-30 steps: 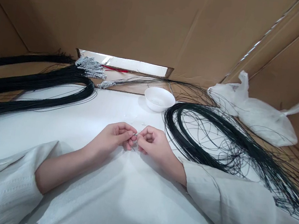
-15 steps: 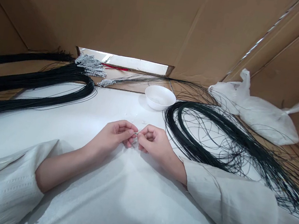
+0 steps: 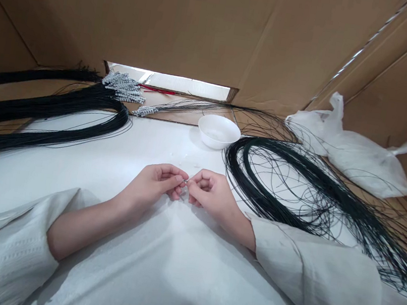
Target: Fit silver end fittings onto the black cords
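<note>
My left hand (image 3: 161, 182) and my right hand (image 3: 207, 190) meet fingertip to fingertip above the white table (image 3: 143, 148). Both are closed in a pinch. Between them a tiny silvery piece (image 3: 185, 181) just shows; it is too small for me to name, and the fingers cover most of it. Beyond my hands stands a white bowl (image 3: 218, 133). Close by my right hand lies a looped bundle of dark cords (image 3: 268, 203).
More dark cord bundles (image 3: 56, 135) lie at the left, with black-and-white wrapped ends (image 3: 123, 87). A red strip (image 3: 157, 90) lies by the slot in the cardboard wall (image 3: 177, 21). White plastic bags (image 3: 370, 164) sit at the right.
Both hands keep their pinch in almost the same place. The view has shifted very slightly, so the background sits a little higher.
</note>
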Action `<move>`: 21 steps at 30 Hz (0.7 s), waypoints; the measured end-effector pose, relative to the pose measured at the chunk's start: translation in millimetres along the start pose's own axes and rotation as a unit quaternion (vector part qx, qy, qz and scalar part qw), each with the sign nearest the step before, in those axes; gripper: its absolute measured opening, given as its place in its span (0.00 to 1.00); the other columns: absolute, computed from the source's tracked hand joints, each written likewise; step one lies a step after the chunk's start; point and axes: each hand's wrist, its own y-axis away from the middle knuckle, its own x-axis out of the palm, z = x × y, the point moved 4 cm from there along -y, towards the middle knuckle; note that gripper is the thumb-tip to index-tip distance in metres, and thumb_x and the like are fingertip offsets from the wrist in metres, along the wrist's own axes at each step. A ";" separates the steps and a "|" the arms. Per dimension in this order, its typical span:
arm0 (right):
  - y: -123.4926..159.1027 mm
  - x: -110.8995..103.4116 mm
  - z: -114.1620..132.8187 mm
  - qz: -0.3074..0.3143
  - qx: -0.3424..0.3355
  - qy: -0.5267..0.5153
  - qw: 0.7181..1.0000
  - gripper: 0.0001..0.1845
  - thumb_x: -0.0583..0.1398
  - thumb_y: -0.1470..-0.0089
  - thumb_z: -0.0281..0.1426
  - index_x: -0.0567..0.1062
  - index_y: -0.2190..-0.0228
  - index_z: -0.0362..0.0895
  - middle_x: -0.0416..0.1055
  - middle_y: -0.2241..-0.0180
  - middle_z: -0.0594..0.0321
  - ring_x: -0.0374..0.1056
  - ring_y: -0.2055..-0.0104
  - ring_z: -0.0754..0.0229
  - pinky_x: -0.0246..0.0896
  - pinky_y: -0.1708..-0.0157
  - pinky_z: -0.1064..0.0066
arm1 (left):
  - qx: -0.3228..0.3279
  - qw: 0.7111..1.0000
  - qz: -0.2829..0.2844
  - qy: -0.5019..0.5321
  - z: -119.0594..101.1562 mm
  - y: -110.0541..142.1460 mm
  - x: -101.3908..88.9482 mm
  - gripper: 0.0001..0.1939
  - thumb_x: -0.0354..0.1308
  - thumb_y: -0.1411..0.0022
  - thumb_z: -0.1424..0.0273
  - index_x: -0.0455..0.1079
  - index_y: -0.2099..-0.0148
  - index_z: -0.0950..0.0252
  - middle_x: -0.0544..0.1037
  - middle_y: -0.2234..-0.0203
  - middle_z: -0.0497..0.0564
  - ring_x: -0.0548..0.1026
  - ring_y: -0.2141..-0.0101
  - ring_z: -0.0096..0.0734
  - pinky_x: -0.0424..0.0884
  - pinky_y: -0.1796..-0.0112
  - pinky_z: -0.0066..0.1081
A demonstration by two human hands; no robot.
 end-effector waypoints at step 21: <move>-0.1 0.7 -2.4 0.003 -0.016 0.008 1.000 0.03 0.56 0.57 0.25 0.65 0.79 0.41 0.65 0.84 0.67 0.59 0.82 0.70 0.53 0.82 0.78 | -0.007 1.000 -0.006 0.015 -1.8 -0.1 0.1 0.07 0.59 0.48 0.72 0.70 0.66 0.70 0.73 0.78 0.47 0.68 0.80 0.21 0.63 0.74 0.25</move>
